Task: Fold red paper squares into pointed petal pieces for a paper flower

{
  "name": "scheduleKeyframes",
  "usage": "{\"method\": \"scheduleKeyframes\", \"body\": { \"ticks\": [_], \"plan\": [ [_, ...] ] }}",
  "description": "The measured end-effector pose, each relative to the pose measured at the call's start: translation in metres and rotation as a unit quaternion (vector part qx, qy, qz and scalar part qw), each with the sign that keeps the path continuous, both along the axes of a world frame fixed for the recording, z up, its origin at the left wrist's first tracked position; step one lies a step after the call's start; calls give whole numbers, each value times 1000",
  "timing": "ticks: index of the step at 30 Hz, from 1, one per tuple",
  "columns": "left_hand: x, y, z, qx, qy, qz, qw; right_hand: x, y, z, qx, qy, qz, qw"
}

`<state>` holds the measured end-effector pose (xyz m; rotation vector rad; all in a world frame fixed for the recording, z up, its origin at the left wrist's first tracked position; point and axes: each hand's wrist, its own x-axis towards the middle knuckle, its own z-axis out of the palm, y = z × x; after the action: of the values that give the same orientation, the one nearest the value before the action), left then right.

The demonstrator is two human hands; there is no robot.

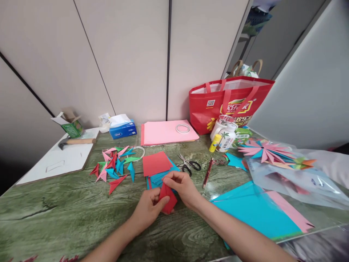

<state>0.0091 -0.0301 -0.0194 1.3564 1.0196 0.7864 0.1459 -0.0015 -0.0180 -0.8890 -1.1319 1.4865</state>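
A partly folded piece of red paper [169, 206] is between my two hands, just in front of a stack of squares. My left hand [149, 209] grips its lower left side, thumb on top. With thumb and fingers pinched, my right hand [182, 185] holds its upper tip. Behind them lie red paper squares [156, 163] on top of blue paper squares [171, 168]. Black-handled scissors [191, 164] rest open to the right of the stack. Folded pointed paper pieces [113, 165] in red, pink, blue and green are heaped to the left.
On the green table [68, 214] are a tissue box [122, 130], pink sheets [163, 133], a red bag [201, 109], a glue stick [215, 143], a white bottle [227, 137] and a pencil [208, 173]. Blue sheets [253, 211] lie right, a hammer [81, 141] left.
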Motion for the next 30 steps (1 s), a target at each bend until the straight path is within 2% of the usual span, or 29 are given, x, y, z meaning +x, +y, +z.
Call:
{"method": "scheduleKeyframes", "body": {
  "ticks": [3, 6, 10, 16, 23, 30],
  "plan": [
    [3, -3, -1, -2, 8, -8, 1000, -2, -1, -3, -11, 8, -11, 1000],
    [5, -6, 0, -50, -26, -21, 998, -4, 0, -4, -31, 2, -32, 999],
    [3, -5, 4, -85, -80, -9, 993, -1, 1, 1, -34, 22, 20, 999],
    [1, -3, 6, -67, -68, -5, 995, 1, -2, 8, -17, 7, 63, 998],
    [3, -3, 6, -35, -24, -13, 999, 1, -3, 3, -22, 0, 49, 999],
    [5, -5, 1, -20, 9, -4, 1000, -1, -6, 0, 19, -45, 33, 998]
  ]
}}
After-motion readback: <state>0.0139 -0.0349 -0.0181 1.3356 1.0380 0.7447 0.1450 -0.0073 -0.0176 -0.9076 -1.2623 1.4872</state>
